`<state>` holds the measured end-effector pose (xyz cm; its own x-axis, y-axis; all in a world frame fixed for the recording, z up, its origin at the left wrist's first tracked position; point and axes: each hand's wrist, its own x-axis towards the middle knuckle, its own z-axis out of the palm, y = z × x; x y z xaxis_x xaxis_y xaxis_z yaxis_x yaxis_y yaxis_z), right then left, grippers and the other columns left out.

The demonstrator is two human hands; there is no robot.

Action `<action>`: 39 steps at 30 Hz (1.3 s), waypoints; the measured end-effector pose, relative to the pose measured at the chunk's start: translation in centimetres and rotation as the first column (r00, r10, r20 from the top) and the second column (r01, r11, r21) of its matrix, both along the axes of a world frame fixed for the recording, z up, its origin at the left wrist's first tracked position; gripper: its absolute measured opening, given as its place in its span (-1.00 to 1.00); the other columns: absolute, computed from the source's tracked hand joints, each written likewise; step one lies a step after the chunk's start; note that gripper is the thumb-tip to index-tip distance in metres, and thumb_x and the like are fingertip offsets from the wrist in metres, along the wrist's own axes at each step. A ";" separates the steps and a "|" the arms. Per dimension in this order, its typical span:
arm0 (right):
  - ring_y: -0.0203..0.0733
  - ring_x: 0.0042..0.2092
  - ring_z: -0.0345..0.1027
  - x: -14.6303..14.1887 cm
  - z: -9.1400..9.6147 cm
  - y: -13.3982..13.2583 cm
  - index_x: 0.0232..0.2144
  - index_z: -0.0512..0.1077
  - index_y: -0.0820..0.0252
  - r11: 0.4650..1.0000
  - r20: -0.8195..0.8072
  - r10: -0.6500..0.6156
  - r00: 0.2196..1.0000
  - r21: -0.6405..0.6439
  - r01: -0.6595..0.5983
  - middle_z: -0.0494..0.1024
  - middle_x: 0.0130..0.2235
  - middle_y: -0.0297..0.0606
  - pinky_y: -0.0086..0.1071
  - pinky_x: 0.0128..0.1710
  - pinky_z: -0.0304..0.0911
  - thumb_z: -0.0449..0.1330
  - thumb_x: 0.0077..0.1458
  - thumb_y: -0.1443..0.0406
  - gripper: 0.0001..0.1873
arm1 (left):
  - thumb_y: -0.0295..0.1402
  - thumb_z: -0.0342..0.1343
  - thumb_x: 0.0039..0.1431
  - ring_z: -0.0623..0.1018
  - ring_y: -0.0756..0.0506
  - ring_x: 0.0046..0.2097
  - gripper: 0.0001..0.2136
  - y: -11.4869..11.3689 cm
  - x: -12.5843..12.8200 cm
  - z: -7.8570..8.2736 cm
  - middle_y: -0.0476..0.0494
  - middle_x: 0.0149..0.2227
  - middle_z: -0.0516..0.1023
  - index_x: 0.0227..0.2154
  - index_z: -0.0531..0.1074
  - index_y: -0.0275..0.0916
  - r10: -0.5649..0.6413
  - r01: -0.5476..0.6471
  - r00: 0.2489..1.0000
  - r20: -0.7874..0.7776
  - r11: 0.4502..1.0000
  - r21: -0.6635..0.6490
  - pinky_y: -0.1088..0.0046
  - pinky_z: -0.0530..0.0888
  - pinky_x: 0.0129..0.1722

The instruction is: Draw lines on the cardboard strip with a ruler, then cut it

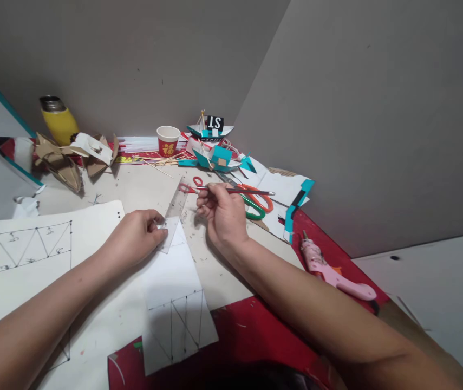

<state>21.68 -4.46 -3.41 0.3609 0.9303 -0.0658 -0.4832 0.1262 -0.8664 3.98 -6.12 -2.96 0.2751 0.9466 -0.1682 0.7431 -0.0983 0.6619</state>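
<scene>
A yellow bottle [58, 122] and cardboard scraps [63, 160] sit at far left, beyond a large sheet [32, 254] drawn with triangles. The left hand [136, 237] pinches the near end of a clear ruler [173, 214], over the top of a narrow paper strip [174, 292] — the ruler's long axis runs away from the person, leaning slightly right. The right hand [223, 215] grips a slim dark pen [251, 192] in its fingertips, nearly level, free end pointing right, above scissors [260, 205]. A pink glue gun [332, 268] lies on the red table [255, 330] — plain grey walls [357, 108] meet in a corner behind.
</scene>
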 end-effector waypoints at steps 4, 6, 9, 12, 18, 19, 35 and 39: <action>-0.37 -0.61 0.34 -0.2 -1.3 0.3 -0.54 0.33 0.18 0.999 0.015 0.030 0.999 -0.043 -0.030 0.49 -0.60 -0.41 -0.59 -0.73 0.22 0.25 -0.04 0.34 -0.86 | -0.27 0.03 0.25 0.57 -0.26 -0.32 -0.69 -1.0 0.2 0.2 -0.24 -0.34 0.62 -0.08 0.54 -0.29 -0.014 0.077 0.960 -0.278 0.973 0.218 0.23 0.42 -0.33; -0.37 -0.62 0.33 -0.2 -1.6 0.3 -0.55 0.33 0.18 0.997 0.022 0.048 0.999 -0.056 -0.047 0.48 -0.60 -0.40 -0.58 -0.74 0.21 0.26 -0.05 0.33 -0.85 | -0.30 -0.02 0.30 0.60 -0.33 -0.17 -0.68 -1.3 0.3 0.2 -0.34 -0.19 0.64 -0.03 0.53 -0.31 -0.050 0.182 0.929 -0.366 0.924 0.336 0.15 0.49 -0.23; -0.37 -0.62 0.33 -0.1 -2.0 0.4 -0.54 0.34 0.18 0.997 0.037 0.062 0.997 -0.051 -0.061 0.48 -0.60 -0.40 -0.58 -0.74 0.20 0.28 -0.05 0.31 -0.83 | -0.36 -0.08 0.35 0.52 -0.35 0.11 -0.64 -1.3 0.3 -0.6 -0.39 0.08 0.58 0.04 0.52 -0.34 -0.215 0.367 0.903 -0.372 0.836 0.407 0.07 0.49 0.06; -0.38 -0.62 0.32 0.0 -2.2 0.4 -0.54 0.33 0.17 0.998 0.054 0.059 0.997 -0.034 -0.057 0.48 -0.60 -0.41 -0.59 -0.74 0.19 0.29 -0.04 0.31 -0.82 | -0.32 -0.15 0.42 0.31 -0.35 0.35 -0.55 -0.7 -0.2 -1.7 -0.38 0.32 0.38 0.22 0.40 -0.40 -0.334 0.456 0.875 -0.350 0.812 0.365 0.00 0.26 0.33; -0.37 -0.64 0.32 0.1 -2.6 0.6 -0.53 0.34 0.16 0.998 0.101 0.069 0.993 -0.017 -0.067 0.49 -0.60 -0.43 -0.58 -0.75 0.19 0.25 0.04 0.32 -0.83 | -0.25 -0.29 0.46 0.11 -0.22 0.46 -0.46 0.6 -1.4 -2.7 -0.28 0.44 0.14 0.37 0.19 -0.35 -0.394 0.472 0.867 -0.304 0.845 0.252 0.05 0.09 0.43; -0.37 -0.63 0.34 0.1 -2.6 0.6 -0.50 0.36 0.16 0.997 0.108 0.075 0.991 -0.021 -0.073 0.50 -0.59 -0.42 -0.57 -0.74 0.21 0.23 0.08 0.32 -0.85 | -0.26 -0.30 0.45 0.11 -0.22 0.46 -0.46 0.7 -1.5 -2.7 -0.29 0.45 0.13 0.38 0.18 -0.36 -0.406 0.481 0.862 -0.305 0.844 0.237 0.05 0.09 0.43; -0.29 -0.24 0.58 0.0 -3.6 0.5 -0.27 0.46 0.10 0.996 0.249 0.094 0.964 -0.021 -0.092 0.69 -0.29 -0.33 -0.39 -0.14 0.44 0.19 0.24 0.17 -0.86 | -0.28 -0.26 0.42 0.12 -0.25 0.45 -0.46 0.5 -1.9 -2.1 -0.33 0.44 0.12 0.37 0.19 -0.37 -0.448 0.517 0.839 -0.309 0.835 0.191 0.03 0.13 0.40; -0.31 -0.27 0.59 0.1 -3.4 0.9 -0.27 0.47 0.13 0.996 0.234 0.077 0.969 -0.067 -0.063 0.70 -0.34 -0.33 -0.45 -0.19 0.43 0.18 0.24 0.23 -0.89 | -0.31 -0.22 0.43 0.15 -0.21 0.44 -0.49 0.2 -1.8 -1.9 -0.30 0.43 0.16 0.36 0.21 -0.32 -0.430 0.499 0.850 -0.305 0.843 0.202 0.07 0.14 0.40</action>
<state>21.77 -3.57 -6.80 0.3072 0.9507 -0.0418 -0.2696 0.0449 -0.9619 2.23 -5.91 -4.90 0.6772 0.7342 -0.0492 0.6953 -0.6166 0.3693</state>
